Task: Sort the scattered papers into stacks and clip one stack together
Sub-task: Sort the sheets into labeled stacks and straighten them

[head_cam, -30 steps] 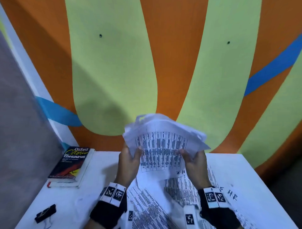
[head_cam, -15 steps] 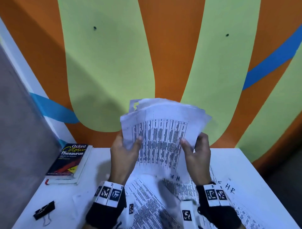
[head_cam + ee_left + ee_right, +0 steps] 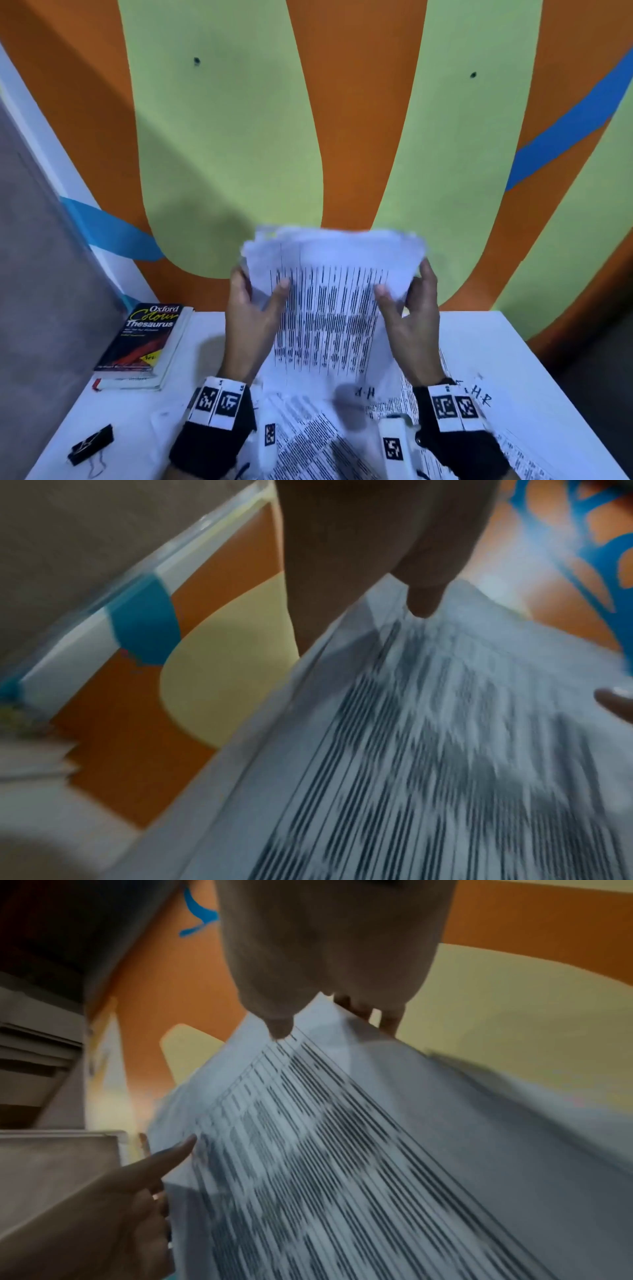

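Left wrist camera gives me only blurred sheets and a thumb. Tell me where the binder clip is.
Observer: The binder clip lies on the table, at its near-left corner, with no hand on it.
Operator: Report the other hand.
Observer: The right hand grips the right edge of the stack, thumb in front, holding it upright above the table.
Operator: Say what lies below the stack.
Observer: Loose printed sheets lie overlapping on the table between the wrists.

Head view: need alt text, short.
Both hands, left hand and right hand, hold a stack of printed papers upright above a white table. More printed sheets lie below; a thesaurus and black binder clip sit at left.
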Demonstrator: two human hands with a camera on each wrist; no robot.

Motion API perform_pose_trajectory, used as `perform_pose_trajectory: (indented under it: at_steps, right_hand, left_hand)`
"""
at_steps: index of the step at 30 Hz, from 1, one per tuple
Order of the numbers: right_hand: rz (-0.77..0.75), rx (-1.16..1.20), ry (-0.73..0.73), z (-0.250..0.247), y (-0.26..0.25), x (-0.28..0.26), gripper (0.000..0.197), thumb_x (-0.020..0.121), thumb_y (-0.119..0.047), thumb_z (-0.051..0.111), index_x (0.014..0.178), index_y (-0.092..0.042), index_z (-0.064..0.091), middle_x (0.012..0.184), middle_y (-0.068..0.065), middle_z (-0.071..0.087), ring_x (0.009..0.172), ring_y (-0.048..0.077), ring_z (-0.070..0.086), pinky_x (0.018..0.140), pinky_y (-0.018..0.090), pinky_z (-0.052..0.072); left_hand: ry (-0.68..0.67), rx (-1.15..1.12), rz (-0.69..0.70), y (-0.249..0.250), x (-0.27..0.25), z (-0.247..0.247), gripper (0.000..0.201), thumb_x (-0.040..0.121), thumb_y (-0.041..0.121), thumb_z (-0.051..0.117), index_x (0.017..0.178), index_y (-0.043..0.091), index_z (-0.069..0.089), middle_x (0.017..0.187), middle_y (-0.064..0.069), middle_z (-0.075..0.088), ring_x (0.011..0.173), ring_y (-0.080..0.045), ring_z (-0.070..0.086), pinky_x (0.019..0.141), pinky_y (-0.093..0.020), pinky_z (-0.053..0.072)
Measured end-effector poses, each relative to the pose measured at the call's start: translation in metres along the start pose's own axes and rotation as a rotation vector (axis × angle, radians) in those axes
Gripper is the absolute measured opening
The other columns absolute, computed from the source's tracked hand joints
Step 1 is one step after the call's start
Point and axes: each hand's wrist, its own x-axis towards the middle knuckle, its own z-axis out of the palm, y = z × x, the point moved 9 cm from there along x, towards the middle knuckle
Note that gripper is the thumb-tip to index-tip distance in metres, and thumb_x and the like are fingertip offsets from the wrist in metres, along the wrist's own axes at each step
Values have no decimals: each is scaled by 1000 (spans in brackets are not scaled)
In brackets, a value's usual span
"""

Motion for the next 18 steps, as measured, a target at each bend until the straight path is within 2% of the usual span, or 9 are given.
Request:
perform_pose_trajectory:
  at_steps: [2,4,6,7,9,12,14,15,18]
  right_hand:
    - [69,-42,-43,5,18,-7,50,89,-12,62,133,-15,39,122,-11,57,112,-10,52,87,6,44]
    - [75,-72,-36,6,26,-11,33,92,-7,57,120,-18,43,108,-9,60,97,-12,56,77,16,46]
    - [36,-77,-4,5,16,-9,25,94,-6,53,113,-19,42,100,9,60,91,9,58,76,28,47]
    - [6,-69,16,3,8,-7,21,94,-5,52,110,-15,43,95,14,58,85,13,57,74,26,45]
    - [-31,-41,20,-1,0,-3,24,93,-1,53,115,-5,44,95,1,57,83,-2,56,76,14,46]
    - [-25,-86,-39,4,8,-6,32,91,2,54,120,-5,42,103,-14,55,89,-16,53,75,2,42]
    - [-38,-123,-56,9,11,-12,24,92,5,50,114,-4,42,93,-14,53,78,-12,51,65,3,39]
    - [-58,-132,-44,10,6,-11,20,93,5,48,110,-4,42,88,-13,50,73,-9,49,62,5,37]
    - [-131,-121,18,10,-18,-2,18,92,-1,49,102,-13,40,84,-11,48,71,-2,45,62,18,38]
  left_hand:
    - [-80,6,-69,-21,-4,9,39,86,23,66,118,30,45,110,20,56,96,19,55,79,-5,46]
    - [-120,92,-48,-22,-7,17,41,89,23,60,128,20,46,116,21,55,104,18,51,87,-4,41]
    - [-89,102,-25,-15,-5,17,36,93,16,55,127,10,50,111,14,57,100,17,53,79,2,39]
    - [-70,87,-11,-8,-3,14,30,93,12,54,123,9,51,107,12,58,94,18,54,73,3,39]
    - [-22,50,29,5,1,7,29,91,8,56,118,15,48,104,16,57,90,20,55,71,2,40]
    - [-5,33,59,11,0,3,27,92,7,56,116,16,47,105,15,59,93,16,57,74,2,40]
    - [6,18,49,12,-1,5,27,93,7,53,120,6,49,106,8,60,97,7,59,75,4,39]
    - [15,33,64,18,1,7,29,93,7,53,122,5,47,105,10,60,96,8,59,75,5,38]
    - [49,74,134,39,10,9,36,94,10,53,126,21,39,107,29,51,93,27,50,78,4,36]
